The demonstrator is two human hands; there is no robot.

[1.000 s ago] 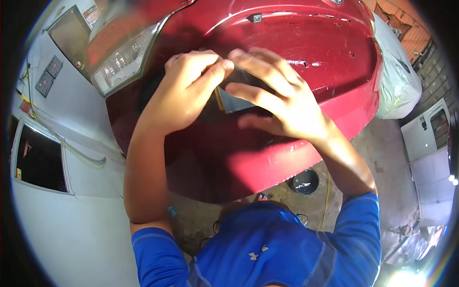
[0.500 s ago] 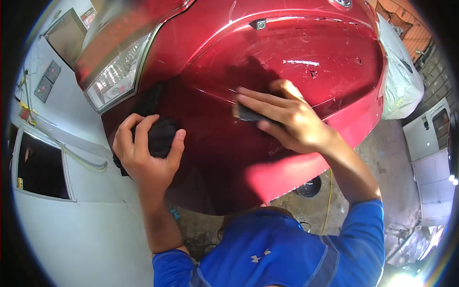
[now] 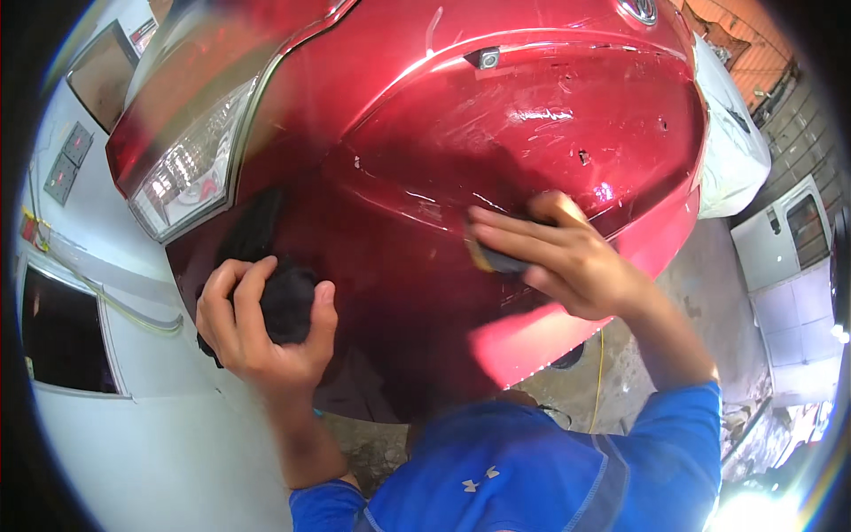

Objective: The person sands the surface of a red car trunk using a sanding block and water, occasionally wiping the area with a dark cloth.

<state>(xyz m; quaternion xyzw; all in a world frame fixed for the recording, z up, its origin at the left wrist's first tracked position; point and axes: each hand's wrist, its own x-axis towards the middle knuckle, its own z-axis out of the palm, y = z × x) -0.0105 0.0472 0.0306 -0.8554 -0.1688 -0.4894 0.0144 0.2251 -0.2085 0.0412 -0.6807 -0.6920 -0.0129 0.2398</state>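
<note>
A red car's rear panel (image 3: 399,124) stands before me, with scuffs, small holes and wet-looking streaks on its recessed part. My right hand (image 3: 585,266) presses a dark sanding block (image 3: 496,255) with a yellowish edge against the panel, near the lower crease. The fingers lie along its top, and the block's underside is hidden. Farther left, my left hand (image 3: 257,332) grips a bunched black cloth (image 3: 288,306) against the lower body. Part of that cloth stretches up toward the tail light (image 3: 191,173).
A small camera (image 3: 487,58) and a round emblem (image 3: 640,11) sit higher on the car. White sheeting (image 3: 731,142) covers something at the right. A loose white vehicle door (image 3: 784,235) stands beyond. A yellow hose (image 3: 597,381) crosses the concrete floor (image 3: 674,355).
My right hand has slid the block down and to the right along the panel. My left hand keeps its grip on the black cloth. The whole view has shifted slightly.
</note>
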